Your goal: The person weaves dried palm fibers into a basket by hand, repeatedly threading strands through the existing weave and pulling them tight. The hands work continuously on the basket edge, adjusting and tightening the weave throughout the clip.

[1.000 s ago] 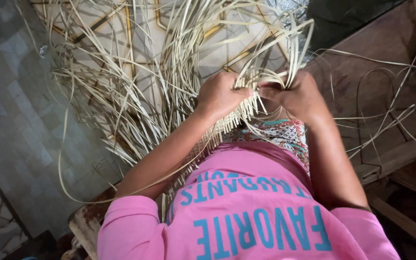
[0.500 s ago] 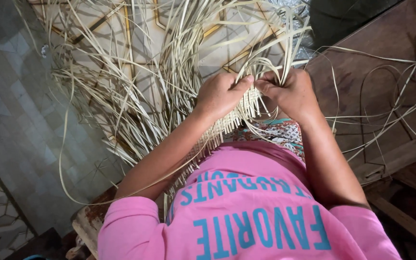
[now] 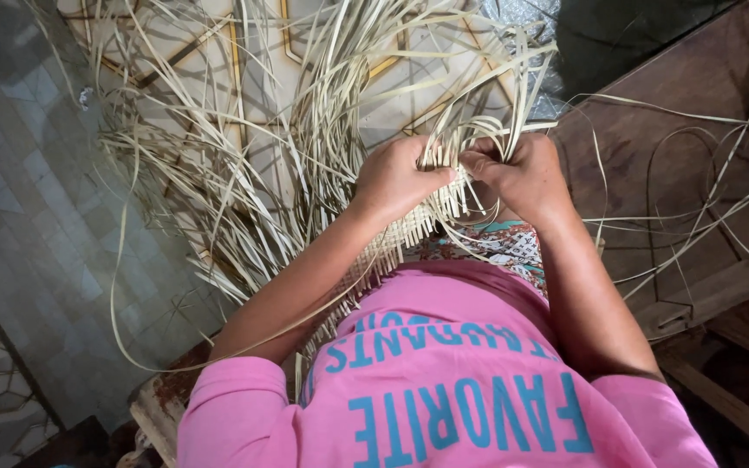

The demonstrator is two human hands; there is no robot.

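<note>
A partly woven mat of pale straw strips (image 3: 409, 227) lies across my lap, its woven edge running down toward my left elbow. My left hand (image 3: 396, 178) presses on the weave and pinches strips at its upper edge. My right hand (image 3: 517, 173) is closed on a few strips right beside it, fingertips nearly touching the left thumb. Long loose straw strips (image 3: 305, 121) fan out from the weave over the floor ahead. My pink shirt with blue lettering (image 3: 444, 381) fills the lower part of the view.
A patterned tiled floor (image 3: 36, 225) lies to the left and ahead. A dark wooden bench or platform (image 3: 678, 173) stands to the right, with thin stray strips curling over it. A worn wooden seat edge (image 3: 162, 407) shows at lower left.
Both hands have stayed on the weave's edge, shifting slightly as the fingers work the strips; the right hand has closed in nearer the left.
</note>
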